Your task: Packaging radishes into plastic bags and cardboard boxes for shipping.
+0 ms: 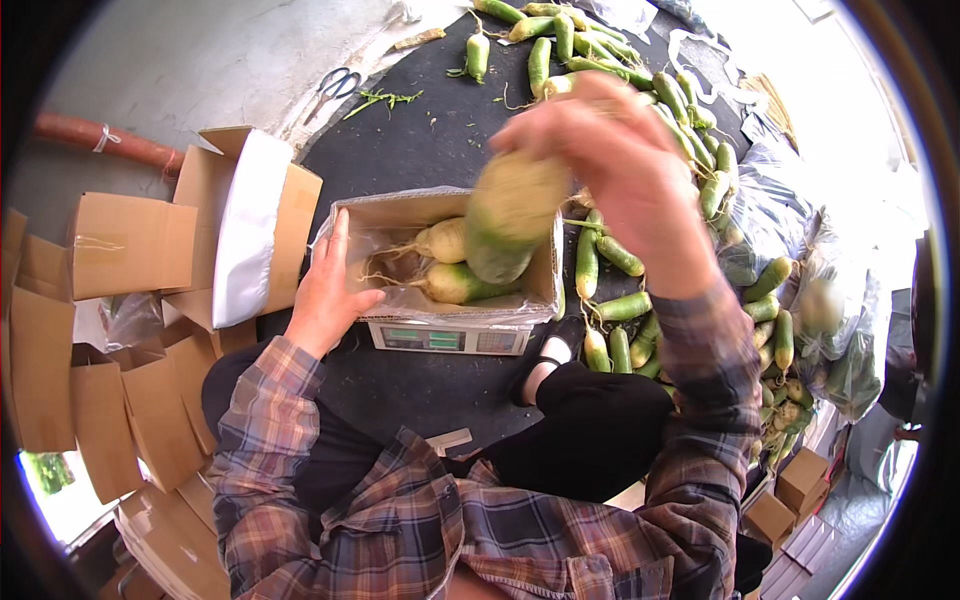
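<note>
Above the open carton (400, 209), I see the right hand (625, 165) gripping a blurred radish (515, 215) by its pale end, apart from the left hand (335, 298), which lies spread against the carton's left edge. Two radishes (462, 283) lie inside; beneath sits a scale (450, 341). More radishes (622, 256) lie to the right.

Dark mat (430, 145), pale floor (220, 75), bright light (865, 130)

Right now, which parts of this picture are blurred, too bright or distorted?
Head view: right fingers and held radish blurred, left fingers sharper; head view: glare whitens the upper right; head view: corners go round and dark, fisheye-style.
</note>
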Motion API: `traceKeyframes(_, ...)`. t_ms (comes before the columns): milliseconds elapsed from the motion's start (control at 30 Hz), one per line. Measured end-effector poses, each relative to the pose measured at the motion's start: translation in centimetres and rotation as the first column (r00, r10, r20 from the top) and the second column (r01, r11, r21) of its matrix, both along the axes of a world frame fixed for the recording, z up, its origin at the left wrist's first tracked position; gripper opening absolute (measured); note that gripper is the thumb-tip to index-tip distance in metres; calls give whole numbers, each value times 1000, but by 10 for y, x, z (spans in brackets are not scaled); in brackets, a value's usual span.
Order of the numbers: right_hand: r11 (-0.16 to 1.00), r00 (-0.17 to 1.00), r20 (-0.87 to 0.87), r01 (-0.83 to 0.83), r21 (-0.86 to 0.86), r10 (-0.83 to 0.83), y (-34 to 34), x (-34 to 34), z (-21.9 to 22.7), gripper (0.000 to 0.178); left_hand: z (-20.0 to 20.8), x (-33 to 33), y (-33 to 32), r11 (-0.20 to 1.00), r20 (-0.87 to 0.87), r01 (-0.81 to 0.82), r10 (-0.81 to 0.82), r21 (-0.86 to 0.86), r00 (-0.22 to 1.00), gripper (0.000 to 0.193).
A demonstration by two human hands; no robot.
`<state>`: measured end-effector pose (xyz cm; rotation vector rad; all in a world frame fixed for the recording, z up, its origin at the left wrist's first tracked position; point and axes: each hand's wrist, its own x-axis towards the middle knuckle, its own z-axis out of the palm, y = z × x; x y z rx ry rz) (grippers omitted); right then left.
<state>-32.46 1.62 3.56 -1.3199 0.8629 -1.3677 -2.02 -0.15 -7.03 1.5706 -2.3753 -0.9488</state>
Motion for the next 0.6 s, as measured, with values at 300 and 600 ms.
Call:
traceKeyframes(300,917,818,-464,-175,359,338,-24,78,-72,23,-2,3,-6,999,-37,47,-46,23,998,115)
traceKeyframes(600,943,899,-369,-120,311,236,-26,89,-64,20,-3,10,-9,996,-73,82,-80,28,994,118)
